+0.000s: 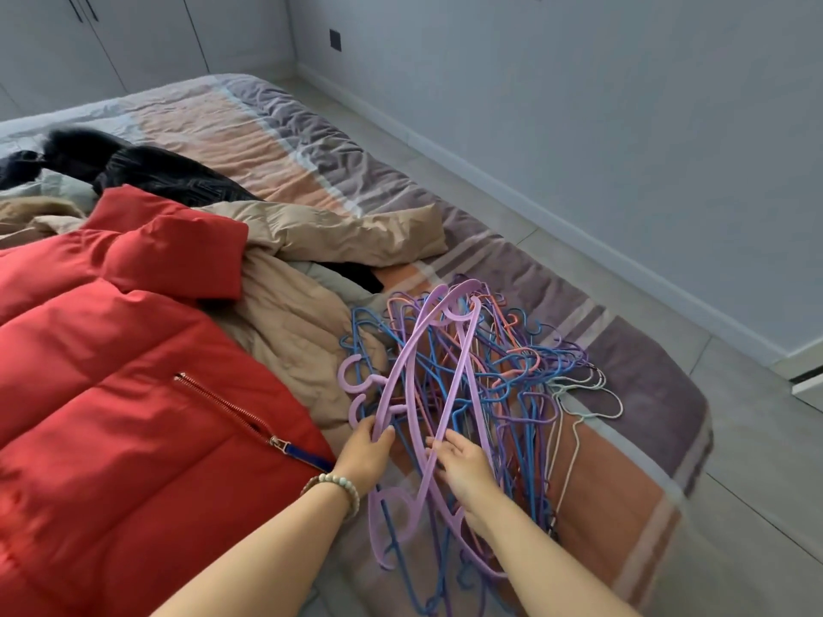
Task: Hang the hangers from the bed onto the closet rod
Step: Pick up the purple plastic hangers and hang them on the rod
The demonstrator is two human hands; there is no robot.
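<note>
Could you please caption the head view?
Left hand grips and right hand touches hangers tangled on the bed beside a red jacket.

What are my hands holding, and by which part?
The left hand grips a lilac hanger by its sloping arm. The right hand touches a neighbouring lilac arm; whether it grips cannot be told.

**A:** Where does the head view look from?

**B:** From the person's head, above the near part of the bed (311,140). It faces forward and down along the mattress.

**A:** How near is it?

**B:** Close. Both forearms enter from the bottom edge, and the left hand (365,452) and right hand (463,465) sit low in the middle, at the hangers (467,371).

**A:** And the edges?

**B:** It's wide-angle, so straight lines bend. The wall (579,104) and floor (556,242) run down the right side. At top left are probably cupboard doors (147,37), only partly in frame.
</note>
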